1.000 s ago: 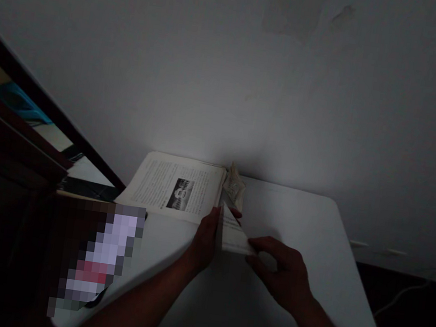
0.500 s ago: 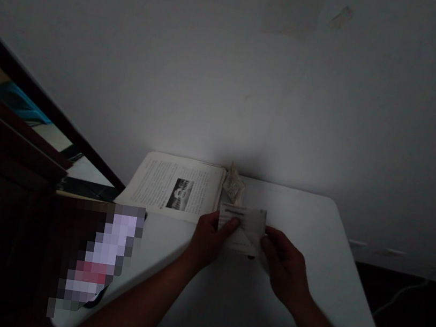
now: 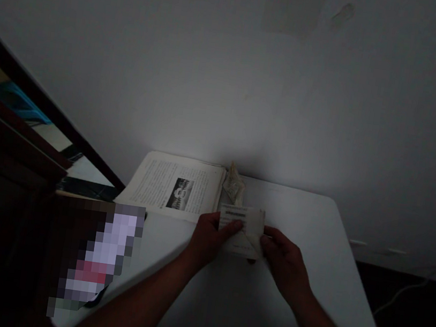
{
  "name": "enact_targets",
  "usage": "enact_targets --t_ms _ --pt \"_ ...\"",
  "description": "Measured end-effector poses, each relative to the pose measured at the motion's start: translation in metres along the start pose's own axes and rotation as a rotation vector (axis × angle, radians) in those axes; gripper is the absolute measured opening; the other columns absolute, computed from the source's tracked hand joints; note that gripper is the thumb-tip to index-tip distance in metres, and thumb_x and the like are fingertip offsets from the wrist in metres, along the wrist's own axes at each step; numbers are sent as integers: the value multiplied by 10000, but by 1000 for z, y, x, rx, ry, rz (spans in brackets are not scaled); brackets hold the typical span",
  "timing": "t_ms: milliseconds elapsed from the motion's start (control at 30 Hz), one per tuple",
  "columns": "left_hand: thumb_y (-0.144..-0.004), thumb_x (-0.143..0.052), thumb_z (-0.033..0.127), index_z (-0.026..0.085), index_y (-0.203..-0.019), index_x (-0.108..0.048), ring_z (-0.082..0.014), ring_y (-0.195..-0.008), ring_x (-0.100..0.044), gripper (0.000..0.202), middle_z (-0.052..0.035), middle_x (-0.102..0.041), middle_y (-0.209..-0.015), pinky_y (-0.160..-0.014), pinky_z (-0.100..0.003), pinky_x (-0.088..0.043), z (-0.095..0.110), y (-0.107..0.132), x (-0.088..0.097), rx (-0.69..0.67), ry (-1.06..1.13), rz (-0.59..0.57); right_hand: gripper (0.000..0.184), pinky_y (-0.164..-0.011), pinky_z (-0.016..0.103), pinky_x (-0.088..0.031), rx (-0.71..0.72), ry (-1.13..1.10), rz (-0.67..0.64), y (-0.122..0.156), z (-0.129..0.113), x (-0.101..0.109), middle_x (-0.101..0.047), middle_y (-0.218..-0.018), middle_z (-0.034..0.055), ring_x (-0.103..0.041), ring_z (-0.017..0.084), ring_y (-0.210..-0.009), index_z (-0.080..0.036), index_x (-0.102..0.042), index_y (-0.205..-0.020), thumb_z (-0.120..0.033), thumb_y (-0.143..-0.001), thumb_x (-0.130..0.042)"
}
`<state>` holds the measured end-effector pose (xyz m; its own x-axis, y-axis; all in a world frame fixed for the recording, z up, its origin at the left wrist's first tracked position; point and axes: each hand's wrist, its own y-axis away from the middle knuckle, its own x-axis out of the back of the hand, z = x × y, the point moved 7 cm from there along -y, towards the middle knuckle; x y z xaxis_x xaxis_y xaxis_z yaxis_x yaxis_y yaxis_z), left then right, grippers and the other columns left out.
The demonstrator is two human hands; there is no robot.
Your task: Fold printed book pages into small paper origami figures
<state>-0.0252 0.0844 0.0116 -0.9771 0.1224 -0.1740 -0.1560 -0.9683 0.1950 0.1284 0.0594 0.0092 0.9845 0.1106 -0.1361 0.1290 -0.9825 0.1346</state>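
Note:
Between my hands, above the white table, is a folded piece of printed paper (image 3: 251, 228), roughly square, with a slanting fold edge across its lower part. My left hand (image 3: 209, 238) grips its left side, thumb lying on the front face and fingers behind. At the right edge, my right hand (image 3: 282, 254) pinches the paper between thumb and fingers. Just behind it a folded paper shape (image 3: 233, 183) with a pointed tip stands on the table against the wall side. To the left lies a printed book (image 3: 158, 182) with a dark picture on its page.
The white table (image 3: 308, 214) has rounded corners and meets a grey wall (image 3: 198, 74). A pixelated patch (image 3: 103, 255) covers something at the table's left edge. A dark slanting bar (image 3: 48, 102) stands at left, and a pale cable (image 3: 402, 297) hangs at right.
The lower flap of the paper now lies flatter against its front, and its slanting edge shows more clearly. My right hand has shifted very slightly; the book and folded shape stay put.

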Motion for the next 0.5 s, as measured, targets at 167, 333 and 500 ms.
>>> enact_targets --t_ms 167,333,500 --pt "-680 -709 408 106 -804 -684 -197 -647 -649 327 -78 -700 -776 -595 -299 -513 0 -1 0 1 10 -15 340 -559 285 -479 -44 -52 -96 -1 1 -6 -655 -653 51 -610 183 -637 -143 -668 -746 -454 -802 -544" --pt "-670 -716 409 99 -791 -681 -202 -647 -651 335 -85 -700 -757 -592 -299 -511 -3 -2 -1 41 35 -43 301 -581 348 -513 -113 -248 -174 0 1 -13 -646 -646 78 -616 217 -660 -122 -663 -680 -396 -772 -579" --pt "-664 -726 387 107 -797 -693 -187 -631 -648 312 -78 -705 -759 -585 -281 -503 -5 -2 -4 58 47 -74 197 -583 343 -525 -166 -370 -225 2 -1 -17 -666 -710 83 -623 209 -670 -123 -677 -726 -306 -743 -606"
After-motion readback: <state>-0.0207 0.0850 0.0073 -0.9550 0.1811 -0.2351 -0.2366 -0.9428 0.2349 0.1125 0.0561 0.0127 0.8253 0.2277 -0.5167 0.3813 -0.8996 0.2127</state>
